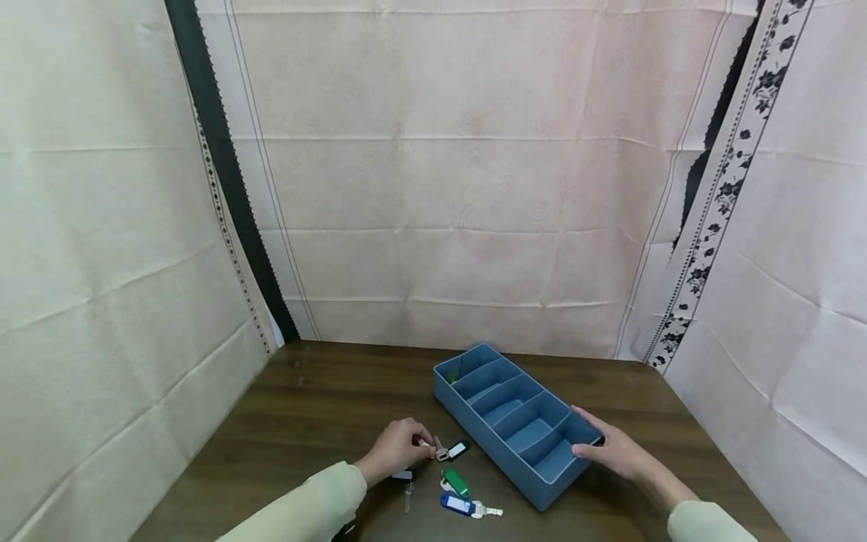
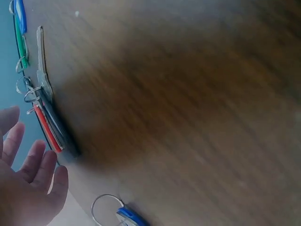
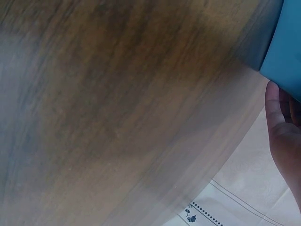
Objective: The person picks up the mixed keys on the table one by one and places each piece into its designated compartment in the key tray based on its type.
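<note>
My left hand (image 1: 401,450) reaches down to several tagged keys on the table, its fingertips at a red key tag (image 2: 48,128). In the left wrist view its fingers are loosely bent and apart from that tag. Beside the red tag lies a black key tag (image 1: 458,450) with its key. Nearer me are a green key tag (image 1: 455,482) and a blue key tag (image 1: 457,503) with a silver key (image 1: 488,511). My right hand (image 1: 619,450) grips the near right end of a blue divided tray (image 1: 494,455), thumb on one side, fingers on the other.
Another key (image 1: 408,497) hangs out from a tag partly hidden by the left hand. Something green (image 1: 452,374) shows in the tray's far left compartment. Pale cloth (image 1: 433,188) hangs behind the brown wooden table (image 1: 305,399) and at both sides.
</note>
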Tool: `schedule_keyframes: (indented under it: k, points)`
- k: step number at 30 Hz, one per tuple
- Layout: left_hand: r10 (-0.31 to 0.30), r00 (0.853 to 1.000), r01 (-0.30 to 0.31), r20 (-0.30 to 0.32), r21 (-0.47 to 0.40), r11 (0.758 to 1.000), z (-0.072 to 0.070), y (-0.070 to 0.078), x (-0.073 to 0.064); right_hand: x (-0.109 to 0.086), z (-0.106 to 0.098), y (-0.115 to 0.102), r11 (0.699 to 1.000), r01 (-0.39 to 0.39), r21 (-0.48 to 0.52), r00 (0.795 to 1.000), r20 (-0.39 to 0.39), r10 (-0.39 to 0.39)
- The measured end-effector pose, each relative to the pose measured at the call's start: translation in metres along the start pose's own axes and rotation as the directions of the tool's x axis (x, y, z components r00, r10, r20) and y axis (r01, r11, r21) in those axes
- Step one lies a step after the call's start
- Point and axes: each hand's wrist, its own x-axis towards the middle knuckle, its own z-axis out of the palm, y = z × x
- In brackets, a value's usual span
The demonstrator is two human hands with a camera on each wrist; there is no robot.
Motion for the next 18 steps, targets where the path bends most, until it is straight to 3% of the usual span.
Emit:
schedule_keyframes:
  k: [18]
  points:
    - [0.034, 0.999, -0.032, -0.012, 0.147, 0.989, 0.0067, 0.0025, 0.0082, -0.0003, -0.0006, -0.0002, 1.0, -0.006, 0.003, 1.0, 0.008, 0.006]
